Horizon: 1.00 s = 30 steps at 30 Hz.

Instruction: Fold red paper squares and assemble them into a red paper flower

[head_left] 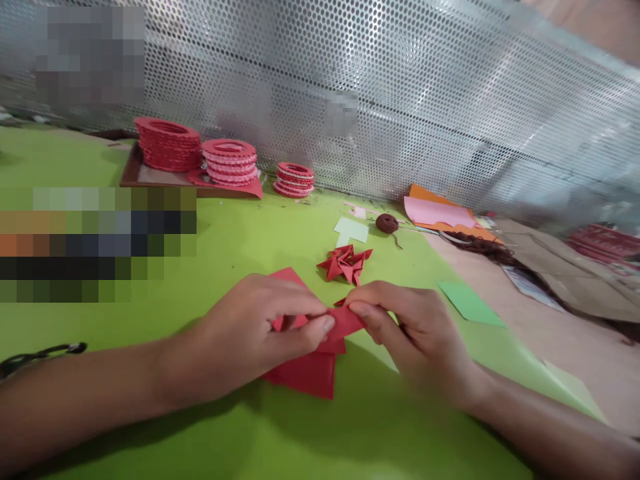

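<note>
My left hand (255, 330) and my right hand (413, 327) meet at the middle of the green table (240, 247). Both pinch one small red paper piece (345, 323) between thumb and forefinger, just above a stack of red paper sheets (307, 373) lying flat under my hands. A little pile of folded red paper pieces (346, 263) sits just beyond my fingers.
Stacks of red paper rings (167, 143) (229, 161) (295, 179) stand at the back by a perforated metal wall (400, 100). A brown thread ball (387, 223), pale green paper (351, 230), pink and orange sheets (437, 212) and a green sheet (470, 303) lie to the right.
</note>
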Motion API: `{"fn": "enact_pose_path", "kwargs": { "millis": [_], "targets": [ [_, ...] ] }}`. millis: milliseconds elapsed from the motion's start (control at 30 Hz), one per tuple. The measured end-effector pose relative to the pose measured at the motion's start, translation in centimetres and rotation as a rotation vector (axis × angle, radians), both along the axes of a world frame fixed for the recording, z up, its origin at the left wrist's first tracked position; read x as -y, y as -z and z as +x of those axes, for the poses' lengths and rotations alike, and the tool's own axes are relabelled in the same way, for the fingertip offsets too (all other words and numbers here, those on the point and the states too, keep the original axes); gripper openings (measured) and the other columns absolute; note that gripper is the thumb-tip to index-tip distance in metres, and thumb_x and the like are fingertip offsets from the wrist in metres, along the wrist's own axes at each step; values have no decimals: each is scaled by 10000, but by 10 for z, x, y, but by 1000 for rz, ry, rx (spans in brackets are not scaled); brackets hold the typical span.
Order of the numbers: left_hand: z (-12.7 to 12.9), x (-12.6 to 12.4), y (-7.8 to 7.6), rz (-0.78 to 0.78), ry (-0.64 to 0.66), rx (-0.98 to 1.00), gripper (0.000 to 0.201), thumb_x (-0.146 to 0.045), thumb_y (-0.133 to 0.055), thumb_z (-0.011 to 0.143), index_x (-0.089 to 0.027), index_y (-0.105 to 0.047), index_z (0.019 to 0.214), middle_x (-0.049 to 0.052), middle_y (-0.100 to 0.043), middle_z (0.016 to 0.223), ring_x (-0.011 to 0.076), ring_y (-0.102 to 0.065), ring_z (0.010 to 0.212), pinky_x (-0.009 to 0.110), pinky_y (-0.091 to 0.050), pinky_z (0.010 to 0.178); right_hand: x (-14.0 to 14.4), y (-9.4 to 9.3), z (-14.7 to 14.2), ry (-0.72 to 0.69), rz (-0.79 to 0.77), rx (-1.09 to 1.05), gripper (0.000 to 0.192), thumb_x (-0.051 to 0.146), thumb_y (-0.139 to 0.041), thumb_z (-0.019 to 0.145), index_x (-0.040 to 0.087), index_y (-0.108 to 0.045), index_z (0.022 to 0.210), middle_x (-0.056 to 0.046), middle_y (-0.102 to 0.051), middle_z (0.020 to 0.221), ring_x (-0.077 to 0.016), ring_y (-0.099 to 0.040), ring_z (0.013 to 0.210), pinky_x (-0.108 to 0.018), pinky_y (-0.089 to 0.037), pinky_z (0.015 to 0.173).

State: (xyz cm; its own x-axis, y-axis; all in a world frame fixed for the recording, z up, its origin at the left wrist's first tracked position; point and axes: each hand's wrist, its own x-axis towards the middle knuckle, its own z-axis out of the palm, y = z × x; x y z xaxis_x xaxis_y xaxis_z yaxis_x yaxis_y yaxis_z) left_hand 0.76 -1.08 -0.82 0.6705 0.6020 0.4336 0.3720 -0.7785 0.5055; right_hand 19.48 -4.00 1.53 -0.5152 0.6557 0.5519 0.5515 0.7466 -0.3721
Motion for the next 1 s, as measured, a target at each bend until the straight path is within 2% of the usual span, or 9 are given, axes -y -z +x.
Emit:
{"fn": "enact_pose_path", "kwargs": {
  "millis": [100, 267, 400, 500, 600, 700, 833, 900, 1000],
  "targets": [
    [1, -1, 0, -35, 15, 0, 187, -271, -461, 854, -187, -603, 766, -53, -613, 633, 89, -507, 547, 184, -336, 523, -1, 2, 1, -44, 75, 62, 143, 104, -451, 855, 141, -576, 795, 6, -588, 666, -65, -498, 555, -156, -388, 500],
    [2, 0, -7, -5, 1, 10, 273, -241, -447, 856, -163, -586, 635, -49, -608, 576, 87, -524, 538, 187, -335, 535, -2, 6, -1, -15, 3, 12, 129, 105, -476, 840, 149, -571, 765, 18, -590, 651, -60, -524, 556, -145, -407, 509],
    [1, 2, -12, -133, 0, 8, 320, -225, -410, 854, -161, -563, 580, -54, -569, 527, 80, -511, 495, 184, -337, 508, -3, 6, -2, -20, -52, -68, 121, 73, -479, 826, 146, -575, 836, 4, -613, 716, -66, -547, 603, -153, -436, 553],
    [2, 2, -10, -234, 111, 52, 304, -211, -365, 854, -160, -588, 655, -39, -563, 577, 96, -505, 541, 186, -362, 521, -3, 6, -1, -99, -91, -77, 147, 66, -459, 839, 158, -572, 860, 5, -606, 722, -73, -550, 627, -172, -450, 584],
    [4, 1, -7, -430, 192, 92, 231, -179, -397, 832, -169, -618, 766, -34, -598, 675, 101, -528, 624, 175, -395, 563, -3, 6, -1, -154, -106, -78, 158, 75, -437, 855, 160, -570, 852, 6, -581, 695, -76, -543, 628, -184, -456, 597],
    [6, 0, -5, -599, 166, 184, 171, -226, -458, 811, -182, -623, 816, -32, -629, 754, 114, -564, 691, 184, -426, 604, -3, 8, -1, -114, 0, -61, 86, 160, -511, 835, 164, -548, 912, -25, -579, 791, -110, -545, 731, -227, -474, 666],
    [8, -3, -3, -705, 104, 276, 134, -260, -556, 751, -186, -622, 841, -28, -654, 794, 135, -596, 726, 211, -457, 638, -4, 15, -2, -44, 247, 40, 470, 336, -674, 710, 170, -468, 1099, -88, -536, 1001, -192, -518, 953, -322, -469, 817],
    [9, -3, -2, -739, 128, 300, 132, -256, -575, 741, -188, -628, 841, -27, -662, 785, 138, -606, 732, 224, -470, 657, -4, 18, -2, -34, 325, 69, 441, 300, -641, 749, 176, -457, 1130, -84, -538, 1005, -189, -525, 959, -323, -469, 829],
    [9, -3, -2, -793, 182, 332, 130, -247, -578, 744, -202, -644, 847, -21, -681, 814, 148, -620, 773, 245, -484, 695, -5, 18, -3, -25, 344, 78, 321, 216, -554, 813, 181, -471, 1121, -70, -567, 975, -172, -554, 897, -310, -486, 788]
  ]
}}
